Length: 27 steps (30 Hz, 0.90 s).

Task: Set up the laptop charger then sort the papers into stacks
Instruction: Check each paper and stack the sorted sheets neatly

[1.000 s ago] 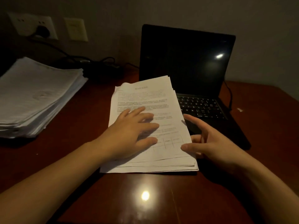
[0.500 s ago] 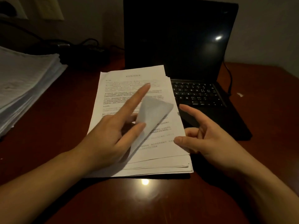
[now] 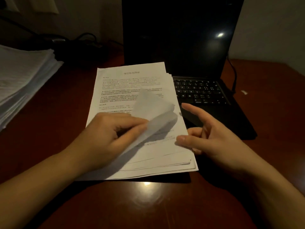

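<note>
Papers [image 3: 132,83] may be creased or doubled, since a curled corner [image 3: 153,111] is pinched by the left hand [image 3: 105,138] while the right hand [image 3: 212,134] is held spread, empty.

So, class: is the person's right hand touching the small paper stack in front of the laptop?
Touching. The head view shows the right hand's thumb tip resting on the small paper stack's right edge, with no gap visible between them.

A dim room. The glossy reddish-brown wooden desk [image 3: 165,204] mirrors one small overhead light. Behind it stands a plain pale grey wall [image 3: 272,27], bearing what may be a cream switch plate [image 3: 44,4].
</note>
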Tool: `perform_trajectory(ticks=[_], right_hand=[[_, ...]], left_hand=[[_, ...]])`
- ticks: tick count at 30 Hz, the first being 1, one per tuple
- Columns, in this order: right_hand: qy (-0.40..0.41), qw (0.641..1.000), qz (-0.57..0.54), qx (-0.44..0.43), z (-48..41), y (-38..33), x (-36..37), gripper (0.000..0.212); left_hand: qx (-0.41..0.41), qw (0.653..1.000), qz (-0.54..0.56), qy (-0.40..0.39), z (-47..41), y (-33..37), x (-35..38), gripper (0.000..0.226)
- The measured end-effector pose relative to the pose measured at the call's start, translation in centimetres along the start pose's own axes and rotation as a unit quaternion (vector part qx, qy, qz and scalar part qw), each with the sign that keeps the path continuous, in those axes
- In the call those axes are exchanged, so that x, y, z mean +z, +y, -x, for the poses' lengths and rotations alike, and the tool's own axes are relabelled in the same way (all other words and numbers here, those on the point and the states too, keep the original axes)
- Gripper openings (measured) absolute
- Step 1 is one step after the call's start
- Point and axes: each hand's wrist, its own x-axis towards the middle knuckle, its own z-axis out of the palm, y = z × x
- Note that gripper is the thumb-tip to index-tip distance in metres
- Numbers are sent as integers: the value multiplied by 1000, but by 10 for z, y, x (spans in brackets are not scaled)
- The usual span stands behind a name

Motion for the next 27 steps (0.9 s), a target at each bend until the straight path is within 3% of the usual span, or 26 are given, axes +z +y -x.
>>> perform_trajectory(ticks=[7,9,11,14,16,18,23,27], right_hand=[[-7,1000,-7,-8,2,1,-1,95],[0,1000,-4,-8,1,0,0,96],[3,1000,-4,-8,-1,0,3,96],[15,1000,4,-10,-5,-1,6,95],[29,999,23,-10,-6,-1,9,93],[39,999,30,-15,-7,2,10,92],[15,1000,5,-11,-3,1,6,92],[1,1000,6,-6,-1,1,4,98]], left_hand=[[-68,994,35,83,0,0,1,10],[-75,993,63,70,0,2,-1,34],[-50,998,19,36,1,5,-3,53],[-11,998,-44,-33,3,3,-2,41],[-7,996,-70,-63,4,0,0,56],[10,994,-89,-55,5,-1,-1,65],[38,997,-62,1,5,-1,-2,51],[23,999,-46,3,4,1,-5,62]])
